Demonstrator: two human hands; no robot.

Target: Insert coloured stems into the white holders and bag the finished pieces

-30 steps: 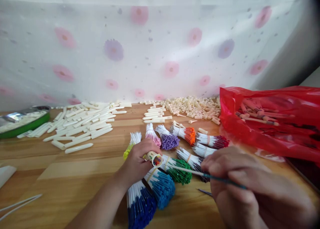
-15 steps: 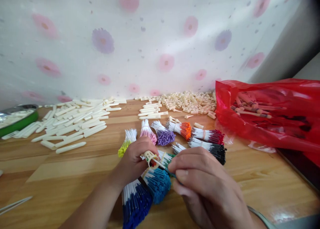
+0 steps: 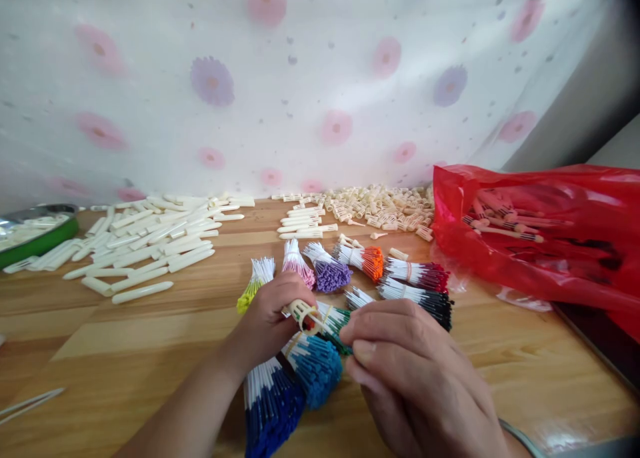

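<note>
My left hand is closed round a small cream slotted holder with coloured tips showing inside it. My right hand pinches a thin white refill with a green end, its tip at the holder's mouth. Under and around both hands lie rubber-banded bundles of refills: dark blue, light blue, green, yellow, pink, purple, orange, dark red and black.
Cream pen barrels are spread at the left, small cream caps heaped at the back. A red plastic bag with finished pens lies at the right. A green tray sits far left. A flowered cloth hangs behind the wooden table.
My right hand has moved left from the table's right side up to the holder, bringing the thin refill's tip to its mouth. My left hand has stayed put.
</note>
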